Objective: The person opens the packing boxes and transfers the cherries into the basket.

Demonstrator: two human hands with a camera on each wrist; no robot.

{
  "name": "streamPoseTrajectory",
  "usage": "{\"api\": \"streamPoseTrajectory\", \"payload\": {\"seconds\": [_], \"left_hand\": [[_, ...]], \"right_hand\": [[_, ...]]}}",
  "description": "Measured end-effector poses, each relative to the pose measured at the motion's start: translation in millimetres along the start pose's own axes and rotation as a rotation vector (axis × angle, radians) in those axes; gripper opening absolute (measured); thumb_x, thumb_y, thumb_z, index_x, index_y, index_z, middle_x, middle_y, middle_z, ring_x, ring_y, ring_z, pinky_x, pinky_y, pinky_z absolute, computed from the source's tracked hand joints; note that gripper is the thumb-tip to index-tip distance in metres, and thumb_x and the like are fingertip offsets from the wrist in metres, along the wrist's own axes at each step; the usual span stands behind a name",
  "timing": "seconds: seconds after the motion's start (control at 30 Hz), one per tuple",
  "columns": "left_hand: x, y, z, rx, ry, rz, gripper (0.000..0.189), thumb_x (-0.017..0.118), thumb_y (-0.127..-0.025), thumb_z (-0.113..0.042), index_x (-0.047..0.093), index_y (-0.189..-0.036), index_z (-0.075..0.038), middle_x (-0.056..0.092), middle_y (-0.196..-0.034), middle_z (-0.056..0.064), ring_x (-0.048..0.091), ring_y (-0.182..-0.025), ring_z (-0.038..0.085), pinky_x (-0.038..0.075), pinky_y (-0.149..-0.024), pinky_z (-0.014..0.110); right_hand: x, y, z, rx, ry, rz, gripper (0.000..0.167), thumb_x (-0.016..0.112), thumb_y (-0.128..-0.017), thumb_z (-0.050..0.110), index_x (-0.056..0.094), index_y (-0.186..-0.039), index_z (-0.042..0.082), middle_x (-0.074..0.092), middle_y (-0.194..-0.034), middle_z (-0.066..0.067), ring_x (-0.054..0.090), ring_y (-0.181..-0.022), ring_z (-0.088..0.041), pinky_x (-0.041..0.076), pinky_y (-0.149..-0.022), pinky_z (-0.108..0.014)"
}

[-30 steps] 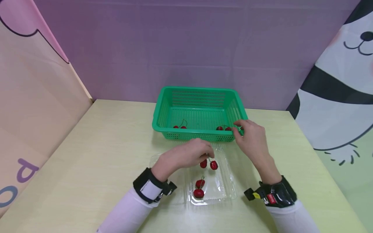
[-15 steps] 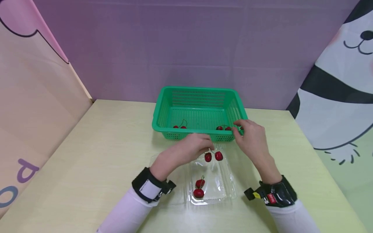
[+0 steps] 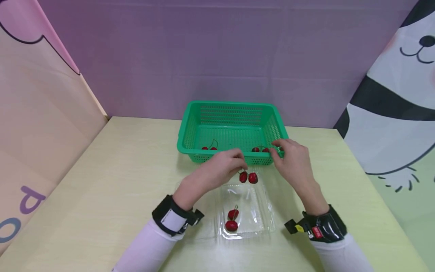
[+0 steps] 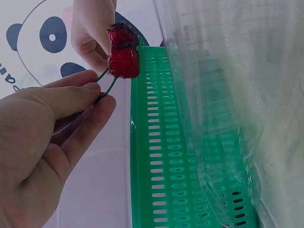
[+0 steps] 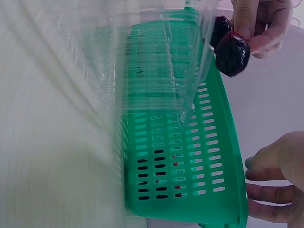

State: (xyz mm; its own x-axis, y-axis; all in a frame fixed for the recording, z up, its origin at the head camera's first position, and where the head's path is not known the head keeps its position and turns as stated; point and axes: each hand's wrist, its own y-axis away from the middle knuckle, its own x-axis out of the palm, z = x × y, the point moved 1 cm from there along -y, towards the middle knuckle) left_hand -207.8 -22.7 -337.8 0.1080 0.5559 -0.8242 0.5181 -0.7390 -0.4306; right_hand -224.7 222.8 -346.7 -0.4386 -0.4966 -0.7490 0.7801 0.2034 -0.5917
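Observation:
My left hand point(image 3: 219, 170) pinches the thin green stems of two joined red cherries point(image 3: 253, 178), which hang just below its fingertips. They are near the front wall of a green slotted basket point(image 3: 234, 156), above the far end of a clear plastic clamshell box point(image 3: 249, 226). In the left wrist view, thumb and fingers meet on the stems beneath the cherries point(image 4: 124, 61). My right hand point(image 3: 295, 160) rests at the basket's front right corner, thumb and fingers loosely curved and apart. In the right wrist view, its fingertips point(image 5: 259, 193) partly disappear behind the rim.
Another pair of cherries point(image 3: 232, 226) lies in the clear box. Inside the basket are a cherry pair point(image 3: 213, 148) at the left and more cherries point(image 3: 256, 149) at the right. A purple cloth wall point(image 3: 224, 56) stands behind the pale table point(image 3: 136, 181).
My left hand has lifted the pinched cherries and carried them forward, away from the box's middle toward the basket. My right hand stays at the basket corner.

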Motion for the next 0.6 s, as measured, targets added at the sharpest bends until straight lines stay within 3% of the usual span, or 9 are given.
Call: {"api": "streamPoseTrajectory", "payload": {"seconds": [0.3, 0.6], "left_hand": [[-5.3, 2.3, 1.8, -0.046, -0.015, -0.056, 0.013, 0.068, -0.098, 0.001, 0.078, -0.106, -0.004, 0.064, -0.102, 0.005, 0.066, -0.091, 0.015, 0.052, -0.078, 0.016], [-6.4, 2.6, 5.8, -0.020, -0.051, -0.125, 0.013, 0.070, -0.094, 0.005, 0.078, -0.102, -0.001, 0.065, -0.099, 0.006, 0.067, -0.091, 0.016, 0.052, -0.078, 0.016]], "right_hand": [[-3.2, 0.3, 6.6, -0.025, -0.020, -0.009, 0.015, 0.074, -0.090, 0.003, 0.074, -0.103, -0.005, 0.073, -0.096, -0.022, 0.070, -0.081, -0.037, 0.051, -0.077, -0.059], [-7.0, 1.0, 14.6, -0.055, -0.026, -0.021, 0.015, 0.075, -0.089, 0.003, 0.075, -0.103, -0.003, 0.074, -0.098, -0.019, 0.070, -0.088, -0.037, 0.051, -0.077, -0.061]]}}
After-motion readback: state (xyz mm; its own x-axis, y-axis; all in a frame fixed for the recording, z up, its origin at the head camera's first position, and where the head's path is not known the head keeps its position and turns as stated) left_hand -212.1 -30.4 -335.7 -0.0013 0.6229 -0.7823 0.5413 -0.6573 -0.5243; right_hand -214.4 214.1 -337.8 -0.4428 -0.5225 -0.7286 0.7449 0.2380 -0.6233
